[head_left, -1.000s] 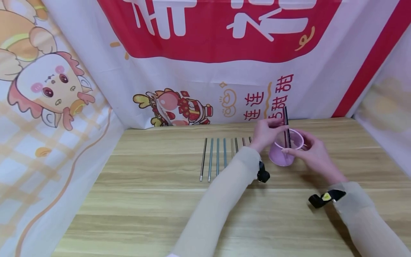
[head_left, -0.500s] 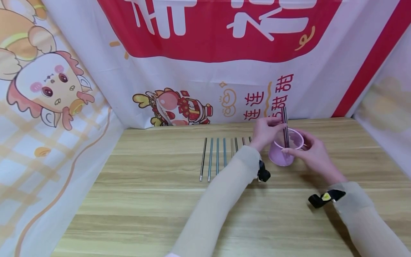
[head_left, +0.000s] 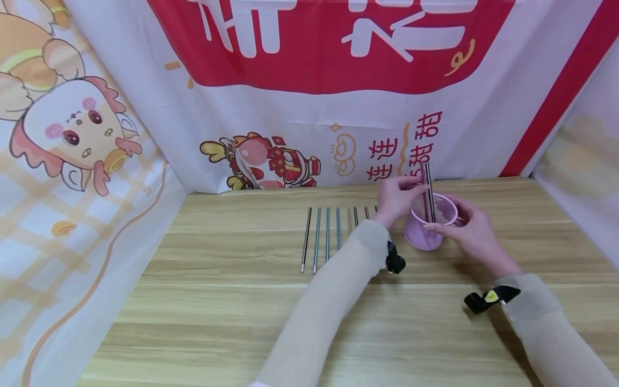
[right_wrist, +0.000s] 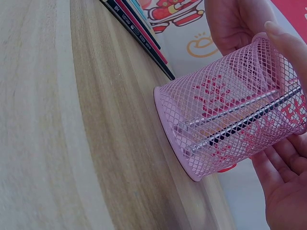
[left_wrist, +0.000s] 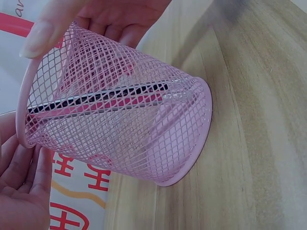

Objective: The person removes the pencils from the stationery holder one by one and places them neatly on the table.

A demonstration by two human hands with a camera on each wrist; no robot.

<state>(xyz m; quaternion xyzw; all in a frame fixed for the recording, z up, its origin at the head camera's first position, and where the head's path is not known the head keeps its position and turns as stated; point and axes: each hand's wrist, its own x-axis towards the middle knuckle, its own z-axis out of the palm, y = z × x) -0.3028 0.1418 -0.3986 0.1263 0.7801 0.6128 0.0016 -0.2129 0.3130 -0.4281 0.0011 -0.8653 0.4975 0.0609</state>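
Note:
A pink mesh pen holder (head_left: 422, 236) stands on the table, and my right hand (head_left: 473, 228) grips its upper part, thumb at the near rim and fingers round the far side. Over the opening, my left hand (head_left: 397, 198) pinches the upper part of a red pencil (head_left: 426, 203). Beside it a black pencil (head_left: 431, 199) also leans upright in the holder. Through the mesh in the left wrist view, the black pencil (left_wrist: 120, 92) and red pencil (left_wrist: 127, 101) show with their lower ends near the holder's base.
Left of the holder, several pencils lie side by side, among them a black pencil (head_left: 307, 239) and a blue pencil (head_left: 317, 239); my left sleeve (head_left: 333, 301) hides part of the row. A printed cloth (head_left: 290, 107) hangs behind the wooden table (head_left: 217, 322).
The red and black pencils have shifted apart at their tops, the red one leaning slightly left with my left hand. My right hand and the pen holder have stayed in place.

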